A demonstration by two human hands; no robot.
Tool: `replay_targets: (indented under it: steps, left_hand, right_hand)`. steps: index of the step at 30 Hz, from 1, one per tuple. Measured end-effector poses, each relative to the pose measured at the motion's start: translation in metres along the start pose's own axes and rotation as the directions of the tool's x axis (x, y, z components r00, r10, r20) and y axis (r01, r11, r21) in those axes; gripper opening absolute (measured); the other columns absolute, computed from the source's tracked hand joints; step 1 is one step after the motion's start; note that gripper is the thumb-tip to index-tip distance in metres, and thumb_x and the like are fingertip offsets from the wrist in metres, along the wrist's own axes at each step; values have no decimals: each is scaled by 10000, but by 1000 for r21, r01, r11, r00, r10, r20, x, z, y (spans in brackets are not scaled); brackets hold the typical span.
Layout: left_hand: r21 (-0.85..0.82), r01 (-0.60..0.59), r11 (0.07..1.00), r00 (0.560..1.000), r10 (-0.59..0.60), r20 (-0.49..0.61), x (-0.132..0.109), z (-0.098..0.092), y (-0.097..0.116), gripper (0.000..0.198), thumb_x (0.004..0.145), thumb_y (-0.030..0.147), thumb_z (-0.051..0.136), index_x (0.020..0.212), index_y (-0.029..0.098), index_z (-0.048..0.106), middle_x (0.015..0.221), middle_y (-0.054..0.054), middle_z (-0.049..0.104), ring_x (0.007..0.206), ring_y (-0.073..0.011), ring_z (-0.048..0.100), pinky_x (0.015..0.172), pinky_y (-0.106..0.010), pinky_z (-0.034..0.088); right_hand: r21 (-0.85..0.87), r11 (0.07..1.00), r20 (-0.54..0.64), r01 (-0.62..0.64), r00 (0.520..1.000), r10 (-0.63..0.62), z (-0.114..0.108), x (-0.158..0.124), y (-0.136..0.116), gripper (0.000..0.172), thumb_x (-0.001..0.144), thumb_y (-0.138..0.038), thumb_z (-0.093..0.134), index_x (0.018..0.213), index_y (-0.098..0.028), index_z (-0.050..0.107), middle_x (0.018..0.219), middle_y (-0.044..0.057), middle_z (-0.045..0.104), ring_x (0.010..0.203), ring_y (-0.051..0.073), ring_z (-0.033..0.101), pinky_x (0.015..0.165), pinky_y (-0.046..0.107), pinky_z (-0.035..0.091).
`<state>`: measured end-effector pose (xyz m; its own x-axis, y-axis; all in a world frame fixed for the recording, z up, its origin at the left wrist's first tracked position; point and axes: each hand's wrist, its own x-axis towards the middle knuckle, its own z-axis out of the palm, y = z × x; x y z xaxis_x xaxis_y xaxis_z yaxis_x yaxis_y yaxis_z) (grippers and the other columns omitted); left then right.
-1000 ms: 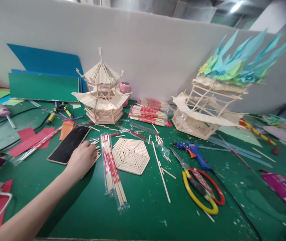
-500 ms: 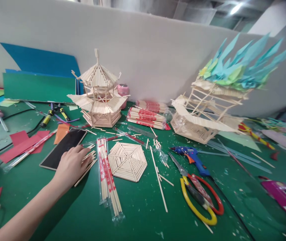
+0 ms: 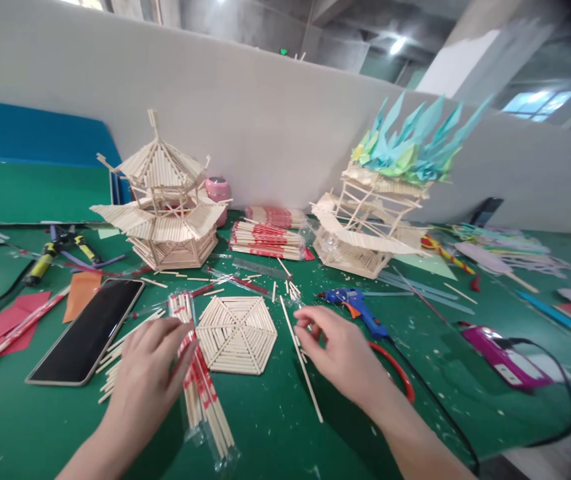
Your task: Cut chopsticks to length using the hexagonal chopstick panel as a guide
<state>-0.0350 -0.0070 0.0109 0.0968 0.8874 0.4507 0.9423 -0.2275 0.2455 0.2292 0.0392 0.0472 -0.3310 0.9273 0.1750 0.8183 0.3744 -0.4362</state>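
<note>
My left hand [image 3: 150, 367] hovers over the left edge of the plastic-wrapped chopsticks [image 3: 208, 393], its fingers loosely bent and the thumb apart, with nothing seen in it. Loose wooden sticks [image 3: 110, 360] lie partly hidden beneath it. My right hand [image 3: 338, 353] is beside a long single stick [image 3: 310, 383]; its fingers curl with a gap to the thumb, and they appear to hold nothing. Between the hands a flat polygonal stick panel [image 3: 238, 333] rests on the green table. The right hand and forearm cover most of the scissors, leaving a red handle [image 3: 398, 367] visible.
Behind stand a two-tiered stick pavilion [image 3: 163, 200] and another stick structure topped with blue paper [image 3: 375, 213]. More wrapped chopsticks [image 3: 268, 240] lie between them. A blue glue gun [image 3: 358, 307] is at the right, a phone [image 3: 88, 333] at the left, a purple device [image 3: 505, 357] far right.
My left hand has moved off the loose sticks by the phone toward the wrapped chopsticks. My right hand has come into view over the scissors. The camera view has turned right.
</note>
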Motion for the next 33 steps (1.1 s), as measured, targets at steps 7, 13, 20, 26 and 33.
replay_targets:
  steps: [7, 13, 20, 26, 33]
  left_hand:
    - [147, 46, 988, 985, -69, 155, -13, -4, -13, 260, 861, 291, 410, 818, 196, 648, 829, -81, 667, 788, -252, 559, 646, -352, 369]
    - [277, 127, 952, 922, -216, 322, -32, -16, -48, 305, 859, 315, 385, 734, 203, 640, 752, -65, 658, 775, -266, 554, 626, -351, 335]
    - [352, 17, 936, 906, -163, 390, -21, -3, -30, 320, 866, 308, 363, 692, 192, 604, 737, -76, 653, 802, -277, 556, 665, -387, 312]
    - [425, 5, 905, 882, -204, 424, -10, 0, -28, 296, 833, 212, 350, 635, 182, 568, 686, -95, 649, 774, -284, 577, 607, -383, 298]
    - [177, 228, 958, 905, -275, 324, -15, -9, -28, 270, 829, 287, 363, 654, 200, 549, 682, -66, 621, 731, -261, 570, 581, -359, 334]
  right_hand:
    - [-302, 946, 174, -118, 969, 177, 44, 36, 8, 174, 742, -87, 514, 906, -75, 570, 795, 156, 651, 727, 277, 632, 599, 332, 420]
    - [-324, 938, 230, -121, 952, 202, 45, 40, 12, 232, 690, -55, 479, 897, -98, 575, 675, 106, 657, 673, 257, 633, 561, 295, 366]
    - [-128, 980, 147, -155, 974, 173, 25, 34, 12, 179, 725, -137, 446, 872, -199, 526, 639, -12, 599, 569, 150, 566, 515, 240, 373]
    - [163, 981, 90, -102, 992, 88, 7, 19, -1, 81, 776, -195, 445, 829, -214, 502, 657, -22, 521, 551, 122, 510, 501, 225, 393]
    - [476, 874, 148, -96, 989, 28, 4, 7, -20, 124, 869, -265, 432, 871, -197, 536, 659, -20, 472, 583, 118, 441, 510, 227, 372]
